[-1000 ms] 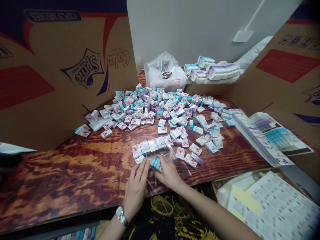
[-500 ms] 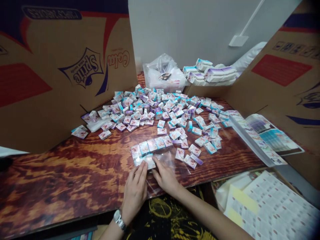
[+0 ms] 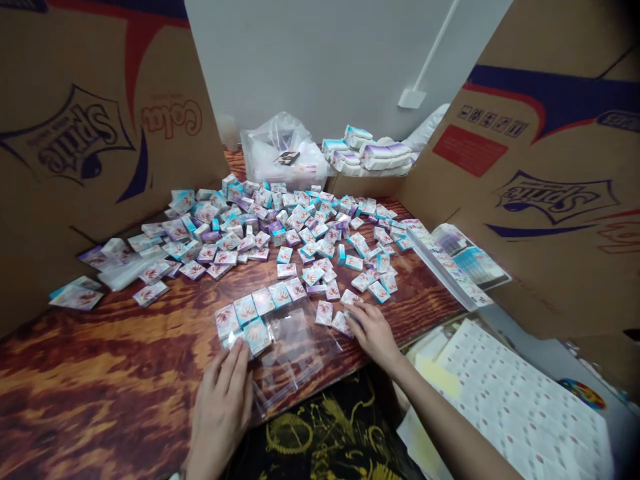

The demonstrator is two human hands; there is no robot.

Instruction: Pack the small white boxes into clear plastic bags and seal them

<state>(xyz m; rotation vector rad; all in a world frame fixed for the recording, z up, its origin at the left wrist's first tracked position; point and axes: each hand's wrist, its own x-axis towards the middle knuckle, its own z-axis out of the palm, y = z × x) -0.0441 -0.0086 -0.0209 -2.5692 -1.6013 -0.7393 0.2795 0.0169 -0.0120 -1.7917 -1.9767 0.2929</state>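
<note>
My left hand [image 3: 221, 403] lies flat on the wooden table [image 3: 100, 380], fingers stretched out, fingertips touching a clear plastic bag [image 3: 287, 350] with a row of small white, teal and purple boxes [image 3: 253, 307] in it. My right hand [image 3: 373, 331] rests further right, its fingers curled over loose small boxes [image 3: 336, 319] at the near edge of the big scattered pile [image 3: 280, 230]. Whether it grips one is hidden.
Cardboard walls printed with Sprite logos stand at left [image 3: 85, 147] and right [image 3: 545, 193]. A clear bag [image 3: 280, 150] and stacked packs [image 3: 373, 155] sit at the back. Printed sheets [image 3: 453, 257] lie at right, and sticker sheets [image 3: 510, 400] lie near right.
The view has swung right. My right hand has left the bag and moved right to the loose boxes. The box it was holding now lies in the bag by my left fingertips.
</note>
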